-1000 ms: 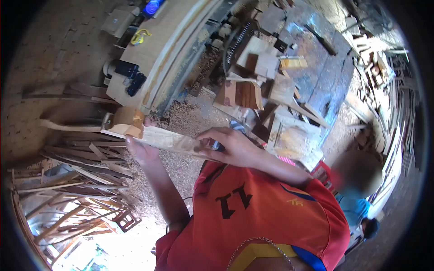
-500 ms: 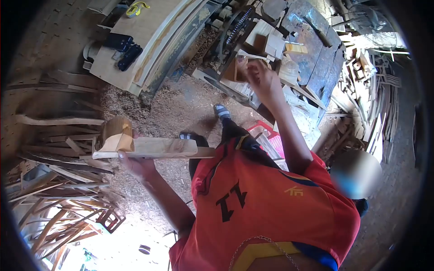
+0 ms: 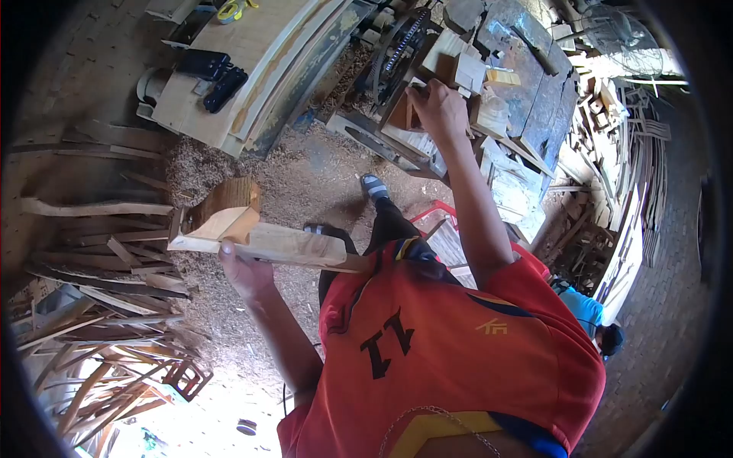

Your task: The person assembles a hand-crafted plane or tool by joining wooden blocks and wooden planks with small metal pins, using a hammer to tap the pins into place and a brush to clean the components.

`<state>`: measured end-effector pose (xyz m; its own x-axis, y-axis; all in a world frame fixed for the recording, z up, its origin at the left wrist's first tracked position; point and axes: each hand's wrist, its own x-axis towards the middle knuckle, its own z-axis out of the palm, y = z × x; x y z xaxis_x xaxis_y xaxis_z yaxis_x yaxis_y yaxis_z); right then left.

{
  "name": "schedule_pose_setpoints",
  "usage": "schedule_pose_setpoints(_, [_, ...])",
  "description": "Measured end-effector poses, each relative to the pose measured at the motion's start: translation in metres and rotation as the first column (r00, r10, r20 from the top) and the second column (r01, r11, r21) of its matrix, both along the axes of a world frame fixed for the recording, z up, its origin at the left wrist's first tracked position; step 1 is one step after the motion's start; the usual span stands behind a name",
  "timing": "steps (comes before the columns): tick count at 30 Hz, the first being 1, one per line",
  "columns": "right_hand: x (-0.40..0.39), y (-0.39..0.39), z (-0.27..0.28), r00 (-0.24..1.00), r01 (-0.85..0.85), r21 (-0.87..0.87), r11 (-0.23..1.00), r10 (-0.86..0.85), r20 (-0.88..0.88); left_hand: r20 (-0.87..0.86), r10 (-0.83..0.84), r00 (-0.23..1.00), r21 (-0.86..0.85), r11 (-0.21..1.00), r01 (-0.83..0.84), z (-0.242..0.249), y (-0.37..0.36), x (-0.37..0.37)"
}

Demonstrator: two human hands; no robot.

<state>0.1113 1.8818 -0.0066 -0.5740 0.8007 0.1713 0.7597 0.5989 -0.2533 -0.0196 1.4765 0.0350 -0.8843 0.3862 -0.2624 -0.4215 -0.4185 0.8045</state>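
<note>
My left hand [image 3: 246,273] is closed on a long wooden piece [image 3: 294,246], its thumb pressed on the near side. A curved, darker wood block [image 3: 229,204] sits at the far left end of this piece, and the other end reaches my shirt. At the cluttered workbench, my right hand [image 3: 440,111] has its fingers bent down over a brown wooden block [image 3: 400,114]. Whether those fingers grip the block cannot be made out. Pale wood blocks [image 3: 468,72] lie just beyond my right hand.
A worktop [image 3: 191,118] at the upper left bears black devices [image 3: 224,90] and a yellow tape [image 3: 231,11]. Scrap wood [image 3: 99,248] is piled at the left. A red crate [image 3: 435,210] stands below the bench. A person in blue [image 3: 582,309] is at the right.
My right hand has lowered onto the block at the bench. The wooden piece in my left hand has shifted slightly right and tilted. The person at the right is now less blurred.
</note>
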Motion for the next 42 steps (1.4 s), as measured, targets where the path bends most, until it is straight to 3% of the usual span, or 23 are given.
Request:
schedule_pose_setpoints(4, [-0.004, -0.006, 0.002, 0.998, -0.007, 0.047, 0.999, 0.004, 0.068, 0.009, 0.005, 1.0, -0.022, 1.0, -0.004, 0.004, 0.007, -0.001])
schedule_pose_setpoints(10, [-0.007, 0.001, -0.005, 0.996, 0.023, -0.028, 0.999, -0.021, 0.083, 0.024, 0.0, 1.0, -0.024, 1.0, 0.001, 0.007, 0.022, -0.003])
schedule_pose_setpoints(14, [-0.003, -0.002, -0.012, 1.0, -0.009, -0.017, 1.0, 0.009, -0.001, 0.053, -0.014, 0.998, 0.03, 0.999, 0.012, -0.002, 0.028, -0.007])
schedule_pose_setpoints(17, [-0.003, -0.004, -0.016, 1.0, -0.003, 0.016, 1.0, 0.003, -0.011, 0.052, -0.003, 0.999, -0.064, 0.998, 0.006, -0.005, 0.032, -0.009])
schedule_pose_setpoints(25, [-0.005, -0.005, -0.018, 0.999, -0.01, 0.009, 1.0, 0.01, -0.032, 0.088, -0.04, 0.995, -0.039, 0.998, 0.044, -0.005, 0.045, -0.013])
schedule_pose_setpoints(29, [-0.002, -0.008, -0.013, 0.997, 0.014, -0.024, 1.0, -0.016, -0.074, 0.079, -0.093, 0.993, -0.008, 0.996, 0.094, -0.004, 0.051, -0.018])
schedule_pose_setpoints(35, [0.002, -0.006, -0.005, 0.994, 0.02, -0.079, 0.997, -0.028, -0.101, 0.126, -0.042, 0.991, -0.026, 0.999, 0.046, 0.0, 0.064, -0.019])
schedule_pose_setpoints(38, [0.003, -0.001, 0.0, 0.998, 0.023, -0.111, 0.994, -0.029, -0.049, 0.094, -0.032, 0.995, -0.076, 0.996, 0.039, 0.009, 0.073, -0.016])
schedule_pose_setpoints(42, [0.005, 0.004, 0.01, 1.0, -0.003, -0.107, 0.994, 0.003, -0.003, 0.042, -0.033, 0.999, -0.02, 0.999, 0.034, 0.005, 0.076, -0.017])
